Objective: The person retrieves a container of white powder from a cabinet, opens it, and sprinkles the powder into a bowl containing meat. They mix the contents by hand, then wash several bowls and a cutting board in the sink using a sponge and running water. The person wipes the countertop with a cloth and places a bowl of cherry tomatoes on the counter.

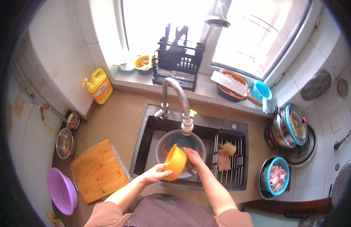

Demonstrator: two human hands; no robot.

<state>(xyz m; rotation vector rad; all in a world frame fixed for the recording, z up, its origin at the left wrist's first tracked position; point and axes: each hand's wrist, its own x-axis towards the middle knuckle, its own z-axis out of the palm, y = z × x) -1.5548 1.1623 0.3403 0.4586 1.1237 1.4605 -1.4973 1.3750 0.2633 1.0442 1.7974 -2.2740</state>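
My left hand (157, 173) grips a yellow bowl (175, 165) by its near left side, fingers beneath and thumb on the wall. The bowl is tilted over a pale round basin (161, 147) inside the dark sink (144, 159). At the bowl's right rim is my right hand (194, 158); its fingertips are partly hidden, so I cannot tell whether it holds anything. Something teal (182, 141) shows within the basin. Above it curves a chrome faucet (175, 82), its spout pointing down at the basin.
A rack (233, 177) over the sink's right side bears meat-like pieces (224, 160). A wooden cutting board (100, 171) and purple basin (62, 191) stand left. At right are a blue bowl (266, 178) of raw meat and a lidded pot (283, 129). A cleaver (229, 82) lies across a sill bowl.
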